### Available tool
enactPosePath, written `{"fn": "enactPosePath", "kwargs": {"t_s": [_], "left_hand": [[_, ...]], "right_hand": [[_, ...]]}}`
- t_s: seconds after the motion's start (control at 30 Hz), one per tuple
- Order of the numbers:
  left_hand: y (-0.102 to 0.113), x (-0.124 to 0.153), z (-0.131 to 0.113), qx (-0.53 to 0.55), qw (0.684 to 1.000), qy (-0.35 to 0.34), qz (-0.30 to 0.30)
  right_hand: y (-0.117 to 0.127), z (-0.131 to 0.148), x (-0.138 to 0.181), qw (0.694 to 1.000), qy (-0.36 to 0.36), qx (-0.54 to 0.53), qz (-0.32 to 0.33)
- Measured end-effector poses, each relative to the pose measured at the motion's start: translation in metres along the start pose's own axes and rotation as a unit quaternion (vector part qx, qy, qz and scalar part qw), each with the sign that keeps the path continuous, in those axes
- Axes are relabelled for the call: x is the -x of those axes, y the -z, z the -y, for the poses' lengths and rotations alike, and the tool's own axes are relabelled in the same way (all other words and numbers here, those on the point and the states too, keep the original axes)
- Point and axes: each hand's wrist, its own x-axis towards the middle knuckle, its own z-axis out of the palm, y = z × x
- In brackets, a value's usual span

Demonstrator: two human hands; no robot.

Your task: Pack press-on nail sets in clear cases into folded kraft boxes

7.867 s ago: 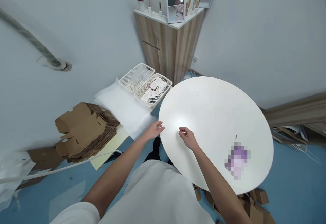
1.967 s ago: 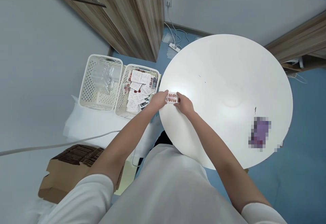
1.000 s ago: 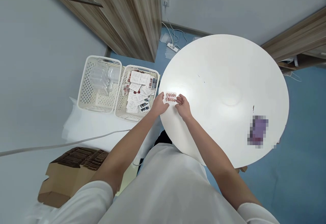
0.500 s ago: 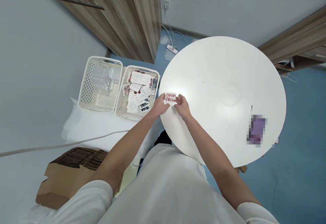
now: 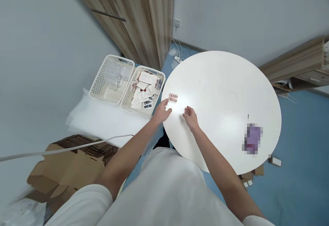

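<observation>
A card of press-on nails, pinkish-red and set in two rows, lies flat on the white round table near its left edge. My left hand is at the card's lower left corner, thumb and fingers apart; whether a fingertip touches the card I cannot tell. To the right and nearer my body, my right hand hovers over the table with its fingers loosely curved and holds nothing. The perforated basket to the left contains white cards and more nail sets.
Another perforated basket contains clear plastic packaging. Flattened cardboard boxes lie at lower left, with a white cable crossing above them. A pixelated purple object lies on the table's right side. A power strip sits behind the table.
My right hand has let go of the nail card and drawn away to the right. The card now lies on the table, my left hand at its corner. The camera view has shifted.
</observation>
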Motion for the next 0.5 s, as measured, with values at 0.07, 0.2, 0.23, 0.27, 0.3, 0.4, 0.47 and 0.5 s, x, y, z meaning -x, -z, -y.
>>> {"fn": "enactPosePath", "kwargs": {"t_s": [0.07, 0.2, 0.23, 0.27, 0.3, 0.4, 0.47, 0.5], "left_hand": [[0.0, 0.022, -0.002, 0.006, 1.0, 0.004, -0.005], [0.004, 0.069, 0.001, -0.021, 0.999, 0.039, 0.01], [0.005, 0.08, 0.004, -0.03, 0.998, 0.045, 0.01], [0.007, 0.09, 0.006, -0.039, 0.998, 0.05, 0.005], [0.009, 0.1, 0.008, -0.047, 0.997, 0.054, -0.002], [0.018, 0.125, 0.014, -0.065, 0.995, 0.065, -0.033], [0.027, 0.137, 0.016, -0.07, 0.993, 0.071, -0.055], [0.033, 0.142, 0.017, -0.07, 0.993, 0.073, -0.067]], "right_hand": [[0.01, -0.005, 0.014, 1.0, 0.009, 0.005, 0.007], [0.025, -0.007, 0.038, 0.997, 0.031, 0.0, 0.07], [0.027, -0.005, 0.043, 0.995, 0.041, -0.001, 0.092], [0.027, -0.004, 0.047, 0.992, 0.051, -0.001, 0.113], [0.027, -0.002, 0.051, 0.989, 0.061, 0.0, 0.131], [0.022, 0.006, 0.06, 0.982, 0.085, 0.006, 0.169], [0.015, 0.011, 0.064, 0.976, 0.101, 0.01, 0.19], [0.012, 0.014, 0.065, 0.973, 0.11, 0.012, 0.201]]}}
